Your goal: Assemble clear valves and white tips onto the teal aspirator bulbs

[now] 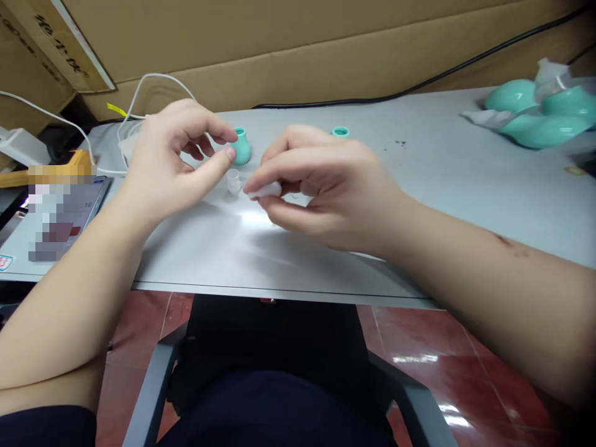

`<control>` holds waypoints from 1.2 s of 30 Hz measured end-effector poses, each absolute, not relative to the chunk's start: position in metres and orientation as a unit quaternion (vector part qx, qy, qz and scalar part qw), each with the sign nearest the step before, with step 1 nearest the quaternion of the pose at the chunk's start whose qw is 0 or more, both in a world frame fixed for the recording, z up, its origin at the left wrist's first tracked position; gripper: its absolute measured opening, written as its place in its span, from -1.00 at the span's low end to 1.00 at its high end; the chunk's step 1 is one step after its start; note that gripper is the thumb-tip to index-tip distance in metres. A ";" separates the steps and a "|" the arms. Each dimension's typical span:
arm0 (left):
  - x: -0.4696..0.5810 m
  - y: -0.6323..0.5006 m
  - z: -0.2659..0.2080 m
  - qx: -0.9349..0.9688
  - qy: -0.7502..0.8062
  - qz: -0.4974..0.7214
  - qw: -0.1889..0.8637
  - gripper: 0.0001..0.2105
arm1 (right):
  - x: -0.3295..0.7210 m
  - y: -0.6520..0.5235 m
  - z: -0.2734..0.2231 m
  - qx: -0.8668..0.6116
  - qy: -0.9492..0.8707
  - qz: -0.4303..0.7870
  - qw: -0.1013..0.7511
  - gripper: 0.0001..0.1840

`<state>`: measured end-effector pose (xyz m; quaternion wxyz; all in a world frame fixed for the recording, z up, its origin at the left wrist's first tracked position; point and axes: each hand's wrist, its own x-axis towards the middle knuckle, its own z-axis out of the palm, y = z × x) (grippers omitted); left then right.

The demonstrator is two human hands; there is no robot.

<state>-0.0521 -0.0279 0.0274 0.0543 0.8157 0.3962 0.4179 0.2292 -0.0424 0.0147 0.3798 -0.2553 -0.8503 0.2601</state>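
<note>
My right hand (321, 186) pinches a small whitish translucent piece (267, 190) between thumb and fingertips, above the table. Its exact kind is unclear, since the fingers cover part of it. Close by on the left is a small clear plastic cup-like piece (233, 181), standing on the table. My left hand (181, 155) is held open, thumb and index finger apart with nothing seen between them. Just past its fingertips stands a teal bulb-shaped piece (242, 149) with an open neck. Behind my right hand shows the open rim of a second teal piece (341, 131).
Several teal pieces (535, 118) with clear plastic lie at the back right of the grey table (465, 186). On the left are a phone (69, 217), a yellow object (81, 160) and white cables (135, 93). A black cable (326, 102) runs along the cardboard wall.
</note>
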 end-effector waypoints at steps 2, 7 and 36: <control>-0.052 -0.031 0.031 0.821 0.428 0.370 0.076 -0.77 | 0.230 -0.045 0.014 -0.243 -0.868 0.256 0.349 -0.72; -0.054 -0.030 0.031 0.828 0.458 0.316 0.063 -0.65 | 0.224 -0.044 0.009 -0.245 -0.903 0.232 0.268 -0.88; -0.056 -0.022 0.020 0.847 0.467 0.209 0.144 -0.61 | 0.195 -0.033 0.026 -0.380 -0.923 0.044 0.042 -0.60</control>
